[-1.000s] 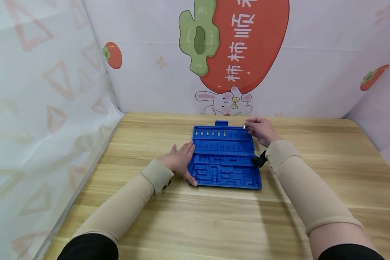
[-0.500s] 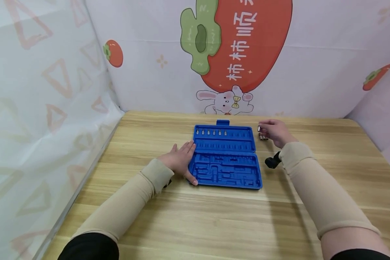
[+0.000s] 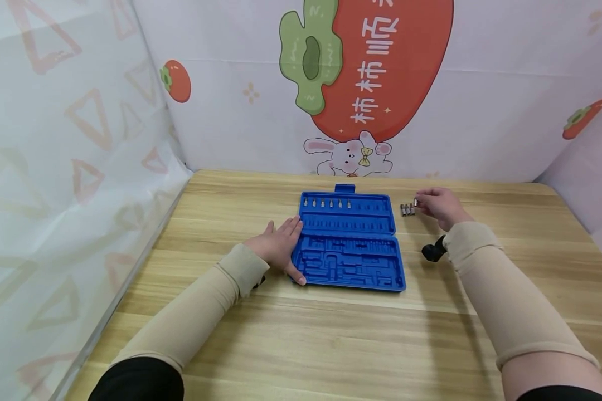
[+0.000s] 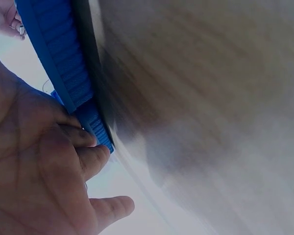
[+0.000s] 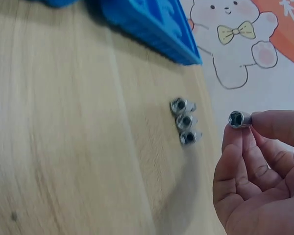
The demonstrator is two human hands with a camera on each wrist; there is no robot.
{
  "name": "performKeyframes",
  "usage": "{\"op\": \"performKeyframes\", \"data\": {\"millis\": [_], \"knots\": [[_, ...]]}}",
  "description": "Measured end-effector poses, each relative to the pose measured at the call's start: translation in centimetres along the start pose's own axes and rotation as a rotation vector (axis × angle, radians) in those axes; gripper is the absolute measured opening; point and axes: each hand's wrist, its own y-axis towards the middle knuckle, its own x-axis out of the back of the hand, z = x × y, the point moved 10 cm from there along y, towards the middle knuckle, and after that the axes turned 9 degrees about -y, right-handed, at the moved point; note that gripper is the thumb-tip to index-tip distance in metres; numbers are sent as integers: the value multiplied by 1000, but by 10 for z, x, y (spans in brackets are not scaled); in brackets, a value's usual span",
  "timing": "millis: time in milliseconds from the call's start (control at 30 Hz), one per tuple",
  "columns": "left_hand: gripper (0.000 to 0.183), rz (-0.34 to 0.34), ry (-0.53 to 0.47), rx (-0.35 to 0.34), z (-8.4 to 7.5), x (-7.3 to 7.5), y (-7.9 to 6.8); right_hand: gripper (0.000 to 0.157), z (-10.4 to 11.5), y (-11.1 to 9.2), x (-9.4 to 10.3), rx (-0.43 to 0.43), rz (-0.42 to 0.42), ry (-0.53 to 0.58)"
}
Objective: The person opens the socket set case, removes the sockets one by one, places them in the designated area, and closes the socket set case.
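Note:
A blue plastic tool case lies open and flat on the table, with several small metal socket bits in its top row. My left hand rests against the case's left edge, fingers spread and mostly straight. To the right of the case, my right hand pinches a small metal socket between thumb and fingertips; its hollow end shows in the right wrist view. Three similar sockets lie side by side on the table, just left of that hand. The held socket appears raised above the tabletop.
The wood-grain table bears the case near its back edge. Behind it hangs a white printed cloth, and another cloth runs down the left side. A black wrist device sits below the right sleeve.
My right hand has moved right with the socket, from above the case's top right corner to beyond the row of three sockets, now uncovered. My left hand stays on the case.

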Motion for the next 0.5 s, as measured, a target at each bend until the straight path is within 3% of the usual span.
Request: {"op": "performKeyframes", "data": {"millis": [500], "knots": [[146, -2, -20, 4, 2, -1, 1, 38, -21, 9, 6, -62, -52, -166]]}}
